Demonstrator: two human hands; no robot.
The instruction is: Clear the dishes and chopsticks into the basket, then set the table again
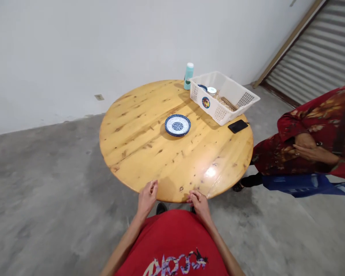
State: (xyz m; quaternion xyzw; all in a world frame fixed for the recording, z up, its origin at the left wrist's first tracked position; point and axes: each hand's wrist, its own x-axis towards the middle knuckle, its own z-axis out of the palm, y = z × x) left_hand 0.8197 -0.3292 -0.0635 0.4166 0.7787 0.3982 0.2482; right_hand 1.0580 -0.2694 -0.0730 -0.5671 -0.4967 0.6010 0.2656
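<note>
My left hand (147, 196) hovers at the near rim of a round wooden table (138, 153), its fingers loosely curled and holding nothing. My right hand (198, 201) rests at the same rim a little to the right, fingers bent down, with nothing in it. A small stack of blue-and-white plates (177, 125) lies near the table's middle, well beyond both hands.
A white plastic basket (241, 100) with small items stands at the far right of the table, a teal bottle (188, 76) behind it, a black phone (237, 126) in front. Another person in a red patterned garment (313, 122) stands at the right. Bare concrete floor surrounds the table.
</note>
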